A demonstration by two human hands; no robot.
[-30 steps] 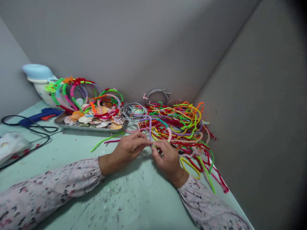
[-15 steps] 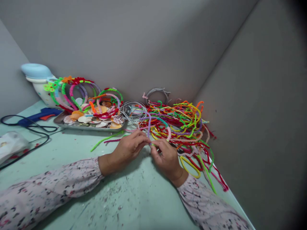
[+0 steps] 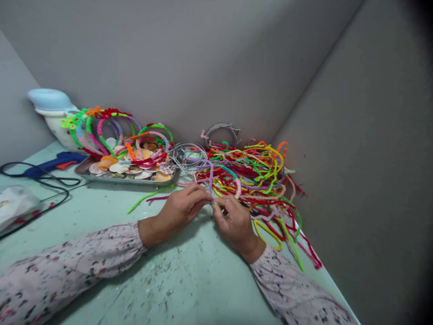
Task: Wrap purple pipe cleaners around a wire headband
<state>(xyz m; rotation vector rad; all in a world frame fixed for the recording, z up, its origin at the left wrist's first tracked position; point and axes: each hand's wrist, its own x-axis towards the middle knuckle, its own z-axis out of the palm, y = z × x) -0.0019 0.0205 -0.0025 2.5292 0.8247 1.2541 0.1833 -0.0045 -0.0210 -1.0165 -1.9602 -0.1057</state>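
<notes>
My left hand (image 3: 182, 205) is pinched at the fingertips on a purple pipe cleaner (image 3: 211, 180), whose free length stands up above the fingers and bends over at the top. Facing it, my right hand (image 3: 235, 221) pinches a curved band wrapped in pipe cleaner (image 3: 238, 186), pink and teal along its arc. The fingertips of both hands nearly meet, where a bit of purple and green shows. Fingers cover the end of the band. Just behind the hands lies a tangled heap of colourful pipe cleaners (image 3: 250, 169).
Left of the heap, a metal tray (image 3: 135, 182) holds seashells and wrapped headbands (image 3: 101, 128). Coils of grey wire (image 3: 189, 155) lie between them. Farther left are a blue glue gun (image 3: 50, 164) with a black cord, a white plastic bag (image 3: 16, 205) and a blue-lidded container (image 3: 50, 101). Grey walls close off the back and right.
Both hands keep almost the same place and grip. The top of the purple pipe cleaner now bends over to the left, with small finger shifts at the pinch.
</notes>
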